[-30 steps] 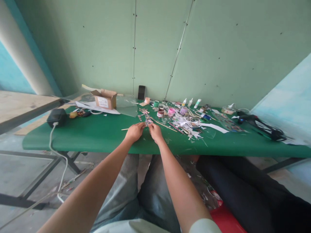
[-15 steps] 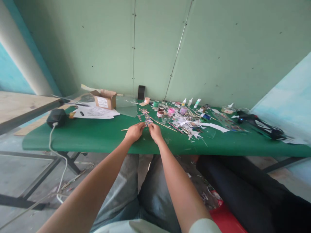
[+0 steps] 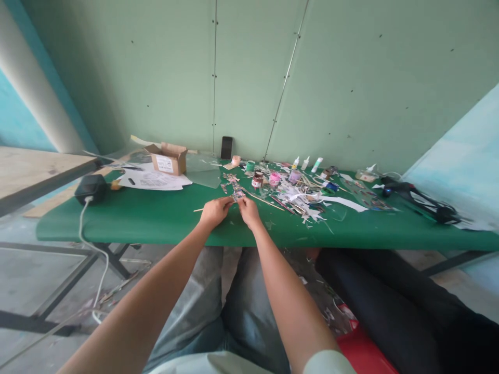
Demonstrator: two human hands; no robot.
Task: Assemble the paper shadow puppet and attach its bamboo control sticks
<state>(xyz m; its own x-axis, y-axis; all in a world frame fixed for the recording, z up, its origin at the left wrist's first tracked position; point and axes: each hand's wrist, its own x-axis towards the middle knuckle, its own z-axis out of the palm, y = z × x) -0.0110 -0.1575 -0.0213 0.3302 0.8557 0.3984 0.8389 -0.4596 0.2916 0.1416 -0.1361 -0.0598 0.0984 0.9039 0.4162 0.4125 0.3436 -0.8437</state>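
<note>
A flat, mottled, ragged cutout (image 3: 238, 195) sits between left hand (image 3: 215, 212) and right hand (image 3: 248, 210) above the smooth green desk (image 3: 163, 218), both sets of fingertips pinching it; its long axis is too small to tell. A thin, straight stick (image 3: 198, 210) points leftward past the left hand, lying nearly crosswise. Curled paper (image 3: 306, 200) lies rightward.

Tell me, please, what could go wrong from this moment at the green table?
The small patterned piece between the left hand and right hand looks delicate, so squeezing could perhaps bend it. The dark red jar stands just beyond the right hand; a forward slip might tip it. The white cable hangs from the black adapter past the edge of the table, so a snag could pull the adapter down.
</note>
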